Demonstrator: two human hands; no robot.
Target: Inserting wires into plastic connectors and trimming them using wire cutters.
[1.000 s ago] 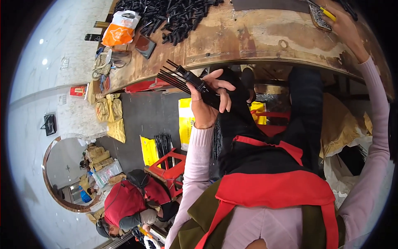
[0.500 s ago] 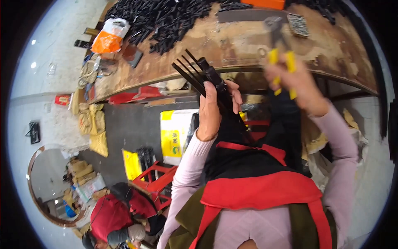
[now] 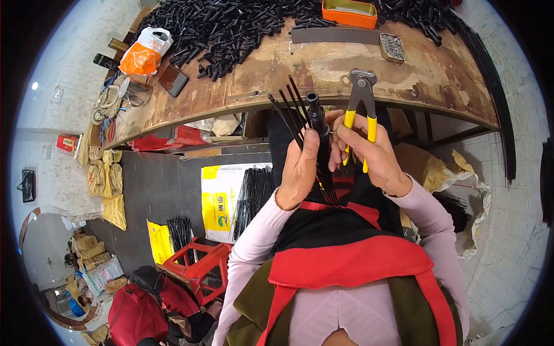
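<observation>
My left hand point(image 3: 297, 167) is closed around several thin black rods point(image 3: 284, 112) and a black tubular piece point(image 3: 315, 112) with a hollow end. The rods fan out upward and their lower ends run down toward my lap. In my right hand point(image 3: 378, 153) are end-cutting pincers point(image 3: 362, 86) with yellow handles, jaws pointing up. The right thumb and fingertips come together beside the tubular piece, close to the left fingers. Whether they pinch something small there I cannot make out.
Ahead stands a wooden workbench point(image 3: 254, 86) with a heap of black tubular pieces point(image 3: 225, 29), a grey bar point(image 3: 334, 36), a tray of small metal parts point(image 3: 392, 47) and an orange box point(image 3: 349, 14). A red stool point(image 3: 199, 268) and a person in red point(image 3: 135, 314) are at the lower left.
My right hand has come left and down from over the bench with the pincers, to beside my left hand. The rods and tubular piece now stand more upright.
</observation>
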